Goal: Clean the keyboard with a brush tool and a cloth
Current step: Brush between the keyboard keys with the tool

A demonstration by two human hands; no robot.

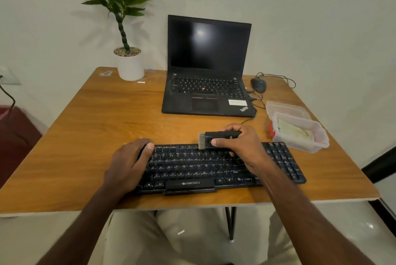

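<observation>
A black keyboard (214, 166) lies flat at the near edge of a wooden bench (96, 119), its long side parallel to that edge and its space bar marked "ZEBRONICS". The left hand (126, 161) rests palm down on the keyboard's left end, fingers (141, 146) loosely spread over the corner and the thumb lying along the top row; it grips nothing. The right hand (242, 146) is over the upper middle of the keyboard and holds a black brush tool (220, 137) lying roughly level, its handle enclosed by curled fingers with the thumb pressed on the near face. The grey bristles (201, 141) stick out to the left of the handle and point down, meeting the top row of keys. To the right of the keyboard, just beside its number pad, stands a clear plastic box (300, 134) containing a pale folded item that may be the cloth; this cannot be confirmed. A second clear piece, either a box or a lid, sits directly behind it, and a small red object (271, 130) lies against the box's left side. At the back of the bench stands an open black laptop (207, 67) with a dark screen, a wired mouse (258, 85) to its right, and a potted plant (128, 58) in a white pot to its left.
</observation>
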